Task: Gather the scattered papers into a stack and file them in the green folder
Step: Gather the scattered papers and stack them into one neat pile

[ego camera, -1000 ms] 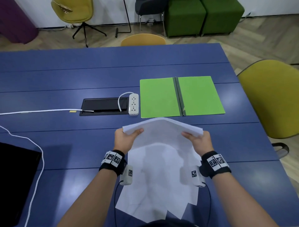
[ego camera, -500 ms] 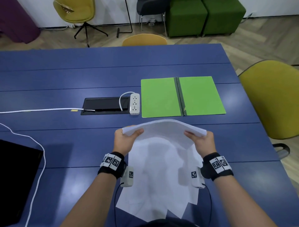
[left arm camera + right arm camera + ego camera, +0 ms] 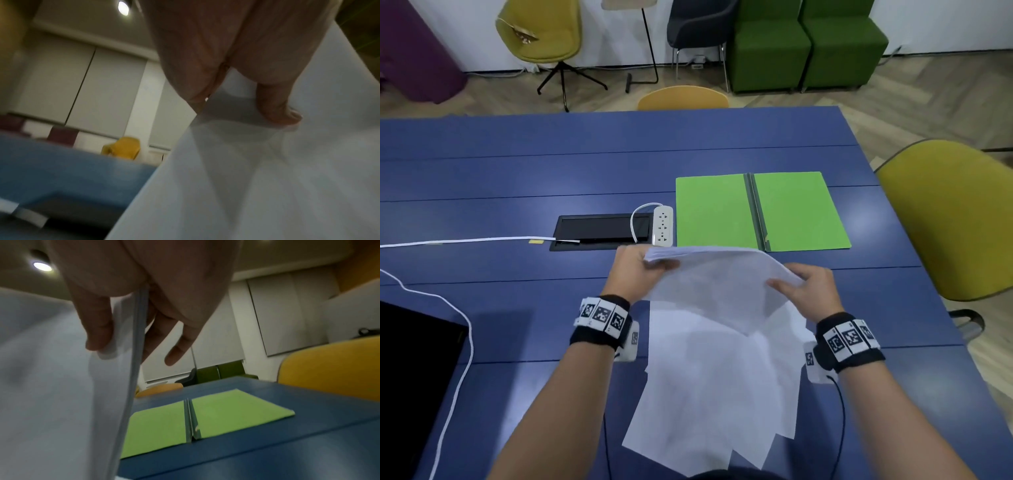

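A sheaf of white papers [image 3: 719, 342] hangs above the blue table [image 3: 517, 171], held at its top corners by both hands. My left hand [image 3: 643, 270] pinches the top left corner with the thumb on the near face [image 3: 277, 110]. My right hand [image 3: 804, 287] pinches the top right edge [image 3: 135, 337], thumb in front and fingers behind. The lower sheets fan out unevenly toward me. The green folder [image 3: 760, 210] lies open and flat just beyond the papers [image 3: 205, 417], with a metal spine down its middle.
A white power strip [image 3: 663, 226] and a black cable hatch [image 3: 602, 231] sit left of the folder. White cables [image 3: 458, 342] run across the left side past a black panel [image 3: 410, 377]. A yellow chair [image 3: 955, 219] stands at the right table edge.
Both hands have carried the papers forward toward the folder, and the top edge has tilted, with the left corner now higher than the right.
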### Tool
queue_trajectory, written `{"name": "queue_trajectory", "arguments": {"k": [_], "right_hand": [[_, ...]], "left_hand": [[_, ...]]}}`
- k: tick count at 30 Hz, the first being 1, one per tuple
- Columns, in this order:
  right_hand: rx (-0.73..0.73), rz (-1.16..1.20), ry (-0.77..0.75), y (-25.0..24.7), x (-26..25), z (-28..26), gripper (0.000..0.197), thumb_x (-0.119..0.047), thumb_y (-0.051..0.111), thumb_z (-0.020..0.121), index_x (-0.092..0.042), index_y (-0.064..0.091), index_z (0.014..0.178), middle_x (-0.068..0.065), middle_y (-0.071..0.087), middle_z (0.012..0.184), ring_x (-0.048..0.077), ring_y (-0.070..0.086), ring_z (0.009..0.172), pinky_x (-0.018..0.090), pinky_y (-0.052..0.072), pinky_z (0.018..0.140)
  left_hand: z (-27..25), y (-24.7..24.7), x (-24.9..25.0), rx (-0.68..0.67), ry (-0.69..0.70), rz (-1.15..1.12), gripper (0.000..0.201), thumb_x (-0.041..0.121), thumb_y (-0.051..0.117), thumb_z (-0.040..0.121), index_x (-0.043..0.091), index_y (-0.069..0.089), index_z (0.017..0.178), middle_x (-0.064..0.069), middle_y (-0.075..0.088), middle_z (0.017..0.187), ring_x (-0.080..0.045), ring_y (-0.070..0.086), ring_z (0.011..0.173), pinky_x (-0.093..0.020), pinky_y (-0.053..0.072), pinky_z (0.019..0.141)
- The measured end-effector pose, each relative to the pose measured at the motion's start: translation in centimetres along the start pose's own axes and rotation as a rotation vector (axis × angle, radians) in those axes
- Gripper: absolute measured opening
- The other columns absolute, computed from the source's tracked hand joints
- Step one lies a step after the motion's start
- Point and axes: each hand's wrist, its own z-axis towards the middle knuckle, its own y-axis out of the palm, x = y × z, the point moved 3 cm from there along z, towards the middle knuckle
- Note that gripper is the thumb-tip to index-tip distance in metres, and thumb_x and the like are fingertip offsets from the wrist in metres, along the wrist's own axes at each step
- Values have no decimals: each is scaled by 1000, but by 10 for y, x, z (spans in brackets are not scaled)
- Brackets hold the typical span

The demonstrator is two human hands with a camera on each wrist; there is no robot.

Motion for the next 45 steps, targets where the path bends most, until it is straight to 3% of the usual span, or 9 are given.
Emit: {"name": "queue_trajectory", "arguments": {"k": [7, 12, 16, 20, 23, 26, 33, 38, 45], "right_hand": [[-137, -202, -279, 16, -48, 2, 18, -32, 77, 82, -23, 77, 97, -13, 74, 89, 7, 65, 81, 24, 50, 76], [-95, -109, -391, 34, -68, -6, 11, -19, 76, 84, -25, 76, 75, -8, 54, 54, 9, 42, 51, 26, 31, 52], [-10, 239, -55, 21, -34, -4, 36, -21, 80, 79, -20, 58, 51, -9, 39, 52, 10, 31, 52, 26, 28, 53], [19, 516, 79, 22, -31, -10, 19, -12, 81, 79, -6, 69, 65, -5, 64, 65, 9, 54, 61, 29, 44, 62], [43, 586, 74, 28, -34, -13, 15, -7, 80, 79, -3, 70, 68, 1, 66, 72, 11, 57, 67, 30, 47, 65], [73, 619, 85, 30, -28, -18, 12, -4, 78, 80, -8, 72, 71, -2, 70, 74, 11, 62, 68, 27, 52, 65], [-111, 570, 191, 50, 3, -31, 19, -5, 84, 73, -13, 74, 88, -9, 77, 82, 10, 72, 77, 22, 54, 70], [-21, 602, 141, 47, 0, -26, 28, -3, 84, 72, -18, 74, 93, -3, 77, 94, 15, 73, 90, 26, 57, 81], [-131, 507, 156, 52, 11, -29, 44, -9, 89, 68, -25, 73, 105, -8, 75, 105, 11, 70, 99, 29, 55, 87]], "left_hand": [[13, -9, 69, -169, 459, 549, 26, 16, 47, 75, 17, 73, 71, -1, 62, 62, -26, 60, 64, -38, 50, 59], [6, 4, 87, -100, 619, 459, 8, 18, 73, 76, 22, 79, 78, 3, 65, 62, -25, 58, 66, -29, 44, 63], [3, -17, 35, 234, 251, 17, 55, 32, 97, 63, 23, 73, 112, 14, 72, 105, -4, 63, 96, -17, 47, 87], [-17, 26, 11, -48, -122, -485, 64, 26, 94, 62, 24, 63, 117, 15, 75, 112, -10, 70, 107, -39, 58, 95], [-27, 45, 14, 63, -166, -618, 34, 11, 90, 74, 8, 73, 104, -1, 79, 102, -17, 76, 94, -38, 59, 84], [-31, 52, 14, 144, -140, -631, 14, 3, 84, 78, 9, 77, 87, 6, 80, 86, -9, 75, 79, -26, 58, 73], [-40, 74, -20, 40, -282, -572, 25, 5, 92, 68, 11, 74, 85, 7, 79, 81, -8, 74, 76, -22, 55, 70], [-36, 78, -22, 64, -310, -574, 25, 16, 95, 67, 6, 78, 82, -3, 78, 86, -17, 70, 73, -33, 57, 75], [-47, 81, -35, 16, -299, -565, 23, 7, 91, 71, 9, 80, 91, 1, 80, 93, -12, 76, 90, -22, 57, 79]]}}
